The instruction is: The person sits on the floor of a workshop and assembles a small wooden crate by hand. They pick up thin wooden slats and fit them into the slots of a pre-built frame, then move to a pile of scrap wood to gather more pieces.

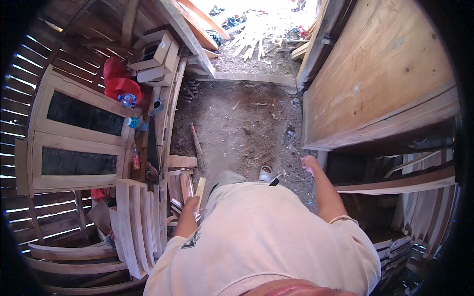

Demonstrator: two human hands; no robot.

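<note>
By the floor's [237, 123] left edge, planks [175, 185] could be knocked if the strip [200, 187], clamped by left hand [191, 204], is swung, with right hand's [309, 163] closure unclear.

The torso [266, 232] is seen from above, with both arms spread to its sides. The left forearm [185, 223] is extended forward beside the body, and the left hand [191, 202] is closed in a grip. The right forearm [326, 192] is reached farther ahead, angled slightly inward; the right hand [309, 164] is held away from the torso, its fingers only partly seen.
</note>
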